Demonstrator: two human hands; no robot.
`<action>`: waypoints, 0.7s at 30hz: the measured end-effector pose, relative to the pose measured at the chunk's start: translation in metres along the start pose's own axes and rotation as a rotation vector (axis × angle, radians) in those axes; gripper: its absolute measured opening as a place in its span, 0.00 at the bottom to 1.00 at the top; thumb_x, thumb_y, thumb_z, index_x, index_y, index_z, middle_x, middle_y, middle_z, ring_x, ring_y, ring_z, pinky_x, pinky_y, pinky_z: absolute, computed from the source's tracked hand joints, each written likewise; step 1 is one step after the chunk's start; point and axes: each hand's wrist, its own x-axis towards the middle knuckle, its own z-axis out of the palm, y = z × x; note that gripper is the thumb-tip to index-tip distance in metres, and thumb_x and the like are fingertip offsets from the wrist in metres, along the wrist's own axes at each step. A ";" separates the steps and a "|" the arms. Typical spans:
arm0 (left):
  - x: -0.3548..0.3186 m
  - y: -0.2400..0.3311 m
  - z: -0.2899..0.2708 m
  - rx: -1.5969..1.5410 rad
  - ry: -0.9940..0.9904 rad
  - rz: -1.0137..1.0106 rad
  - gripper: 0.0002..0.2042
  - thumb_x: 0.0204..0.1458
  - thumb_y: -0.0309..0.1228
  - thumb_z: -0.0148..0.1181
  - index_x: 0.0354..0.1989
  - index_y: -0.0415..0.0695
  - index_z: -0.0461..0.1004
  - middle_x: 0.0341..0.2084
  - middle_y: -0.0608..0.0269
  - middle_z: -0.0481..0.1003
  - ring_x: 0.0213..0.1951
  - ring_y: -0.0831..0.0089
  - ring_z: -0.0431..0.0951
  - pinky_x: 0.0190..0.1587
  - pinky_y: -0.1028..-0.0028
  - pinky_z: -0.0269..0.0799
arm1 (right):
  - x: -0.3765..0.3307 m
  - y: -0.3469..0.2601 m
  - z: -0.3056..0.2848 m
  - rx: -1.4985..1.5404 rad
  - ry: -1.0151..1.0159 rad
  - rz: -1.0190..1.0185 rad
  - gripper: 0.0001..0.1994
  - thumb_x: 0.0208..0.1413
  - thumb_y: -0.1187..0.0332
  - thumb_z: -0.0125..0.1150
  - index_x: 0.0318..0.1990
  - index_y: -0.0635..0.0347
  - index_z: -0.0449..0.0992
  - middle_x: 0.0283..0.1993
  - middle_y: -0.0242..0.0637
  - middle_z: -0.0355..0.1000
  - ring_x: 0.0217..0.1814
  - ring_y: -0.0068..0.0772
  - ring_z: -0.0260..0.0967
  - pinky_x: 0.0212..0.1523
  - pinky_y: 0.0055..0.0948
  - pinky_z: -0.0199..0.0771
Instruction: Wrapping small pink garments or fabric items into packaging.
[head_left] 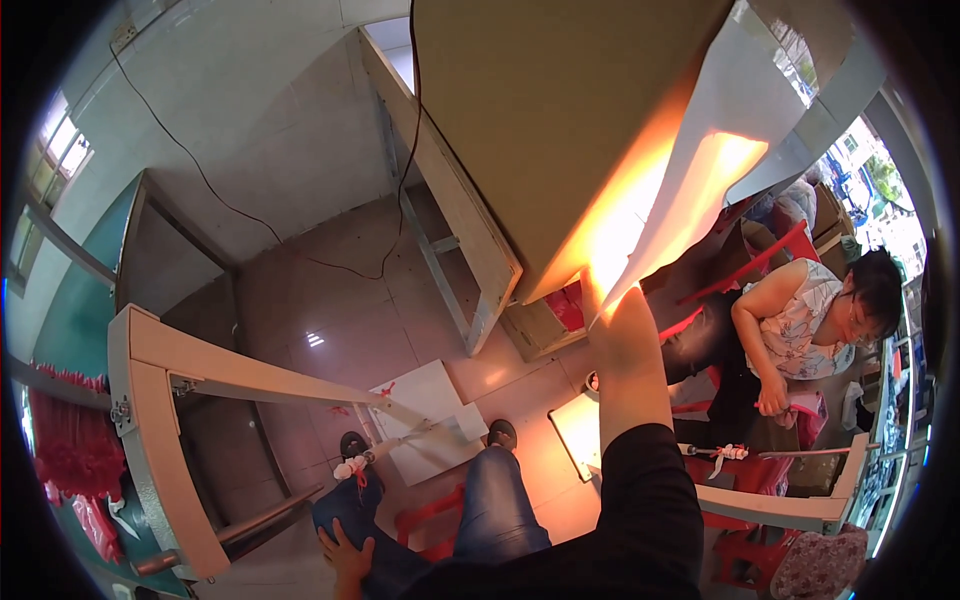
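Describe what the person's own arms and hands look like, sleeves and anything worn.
The right arm wears a black sleeve that ends partway up the forearm, leaving the rest bare. The right hand is washed out by bright light, so rings or gloves cannot be told. The left hand is bare, with no glove; its arm is out of view.

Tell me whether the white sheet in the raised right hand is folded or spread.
Spread: the white sheet hangs flat and open from the right hand, glowing where light passes through; no fold shows.
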 end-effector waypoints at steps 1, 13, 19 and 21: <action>-0.001 0.000 -0.001 0.007 -0.008 -0.013 0.51 0.43 0.58 0.64 0.73 0.54 0.45 0.70 0.37 0.41 0.68 0.33 0.45 0.62 0.37 0.51 | 0.001 -0.003 0.000 -0.004 0.003 -0.006 0.10 0.56 0.64 0.57 0.39 0.59 0.78 0.36 0.44 0.75 0.35 0.45 0.71 0.39 0.38 0.72; 0.001 0.001 0.001 0.022 0.010 -0.001 0.50 0.43 0.59 0.63 0.73 0.54 0.45 0.70 0.37 0.41 0.68 0.33 0.45 0.61 0.36 0.52 | 0.027 -0.013 -0.003 -0.108 0.020 -0.076 0.08 0.55 0.65 0.57 0.36 0.59 0.78 0.34 0.43 0.75 0.32 0.44 0.71 0.36 0.38 0.72; 0.001 0.000 0.002 0.021 0.011 0.000 0.50 0.44 0.59 0.63 0.73 0.54 0.44 0.70 0.37 0.41 0.68 0.33 0.45 0.61 0.36 0.51 | 0.035 -0.020 -0.004 -0.159 0.030 -0.110 0.08 0.55 0.66 0.57 0.35 0.59 0.78 0.33 0.43 0.74 0.30 0.43 0.70 0.34 0.38 0.71; 0.001 0.003 -0.001 0.023 0.004 0.000 0.50 0.44 0.59 0.62 0.73 0.54 0.44 0.70 0.37 0.41 0.68 0.33 0.45 0.61 0.36 0.51 | 0.034 -0.020 -0.006 -0.183 0.034 -0.119 0.08 0.55 0.66 0.56 0.35 0.59 0.78 0.33 0.43 0.74 0.29 0.43 0.70 0.33 0.38 0.71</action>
